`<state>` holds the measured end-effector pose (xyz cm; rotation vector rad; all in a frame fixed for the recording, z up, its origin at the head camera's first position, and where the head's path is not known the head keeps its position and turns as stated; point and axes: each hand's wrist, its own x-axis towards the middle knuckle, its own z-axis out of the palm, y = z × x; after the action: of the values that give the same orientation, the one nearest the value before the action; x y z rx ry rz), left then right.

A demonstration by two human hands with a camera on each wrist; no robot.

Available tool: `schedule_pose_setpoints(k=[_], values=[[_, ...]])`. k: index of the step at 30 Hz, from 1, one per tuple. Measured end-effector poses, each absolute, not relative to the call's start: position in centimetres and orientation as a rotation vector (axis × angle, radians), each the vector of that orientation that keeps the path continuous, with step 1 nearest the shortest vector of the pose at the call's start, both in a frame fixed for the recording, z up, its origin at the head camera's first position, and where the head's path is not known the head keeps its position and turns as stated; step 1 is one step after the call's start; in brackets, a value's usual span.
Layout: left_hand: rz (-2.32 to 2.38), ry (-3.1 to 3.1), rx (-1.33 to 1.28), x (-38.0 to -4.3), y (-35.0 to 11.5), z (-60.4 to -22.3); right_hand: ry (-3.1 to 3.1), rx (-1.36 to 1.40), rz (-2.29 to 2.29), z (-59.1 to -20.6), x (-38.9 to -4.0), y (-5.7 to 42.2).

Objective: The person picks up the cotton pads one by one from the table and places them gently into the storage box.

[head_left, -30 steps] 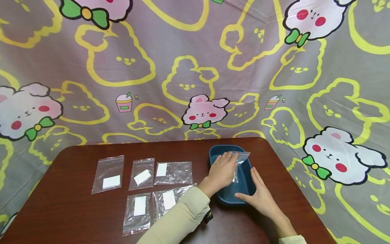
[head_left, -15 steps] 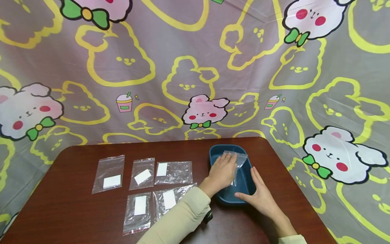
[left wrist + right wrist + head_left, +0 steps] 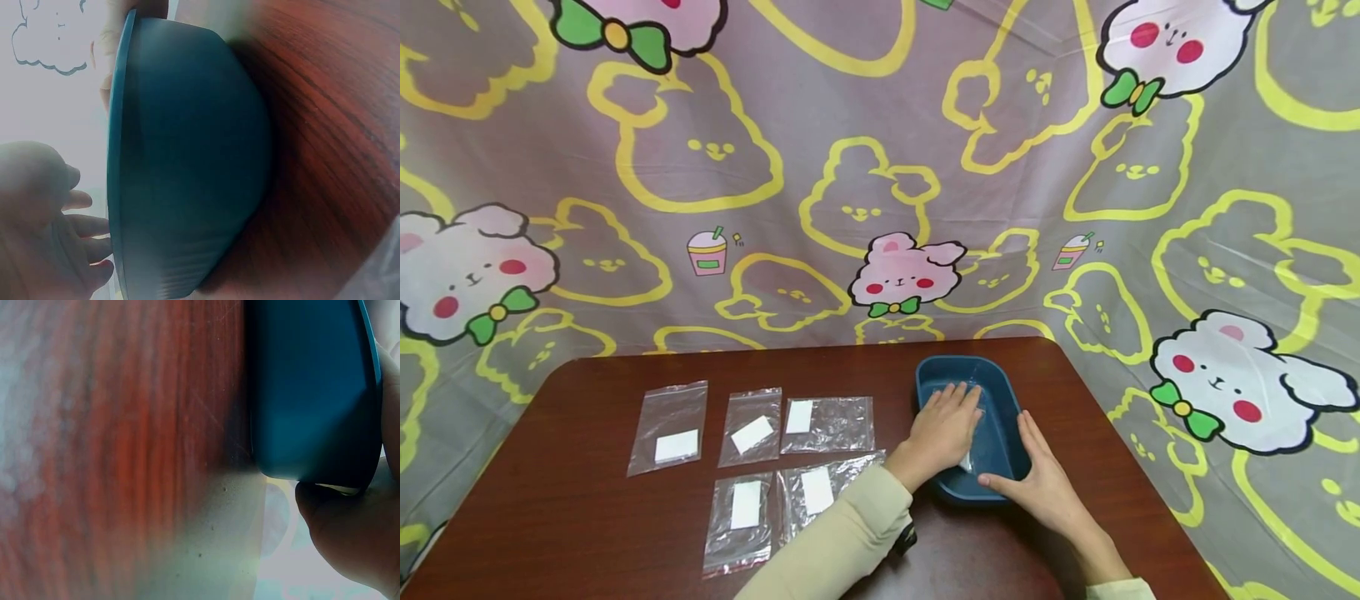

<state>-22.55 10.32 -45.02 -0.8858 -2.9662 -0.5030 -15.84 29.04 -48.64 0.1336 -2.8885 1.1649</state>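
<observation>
A dark blue plastic bin (image 3: pixel 961 492) stands at the right of the table. Inside it, my left hand (image 3: pixel 942 429) is lowered with fingers extended over a clear plastic bag (image 3: pixel 966 463), mostly covered by the hand. In the left wrist view, the left hand (image 3: pixel 50 231) shows beyond the bin's rim (image 3: pixel 115 162). At the bin's near right corner, my right hand (image 3: pixel 1045 487) holds the rim, thumb at the near end and fingers along the right side. The right wrist view shows the thumb (image 3: pixel 337 525) against the bin's end (image 3: pixel 312 394).
Several clear zip bags with white cards lie left of the bin, among them a far-left bag (image 3: pixel 673 408), an upper right bag (image 3: pixel 842 425) and a lower left bag (image 3: pixel 722 542). The brown table (image 3: pixel 565 467) meets a patterned curtain (image 3: pixel 820 192) behind and at the right.
The bag's top, which stuck up beyond the left fingers, has gone down into the bin. My left hand has shifted slightly lower and nearer; the right hand stays on the rim.
</observation>
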Motion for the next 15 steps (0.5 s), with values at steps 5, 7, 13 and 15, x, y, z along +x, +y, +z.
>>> schedule_pose_setpoints(k=[5, 7, 13, 15], values=[[-0.489, -2.947, -0.902, -22.3, 9.4, -45.0, -2.887, 0.138, 1.169, -48.6, -15.9, 28.9], [-0.486, -2.940, -0.904, -22.2, 8.8, -45.0, -2.888, 0.138, 1.167, -48.6, -15.9, 28.9], [-0.531, -2.933, -0.875, -22.0, 7.0, -45.2, -2.900, 0.125, 1.143, -48.4, -15.9, 29.0], [-0.554, -2.932, -0.860, -21.8, 6.3, -45.3, -2.909, 0.119, 1.136, -48.3, -15.8, 29.0]])
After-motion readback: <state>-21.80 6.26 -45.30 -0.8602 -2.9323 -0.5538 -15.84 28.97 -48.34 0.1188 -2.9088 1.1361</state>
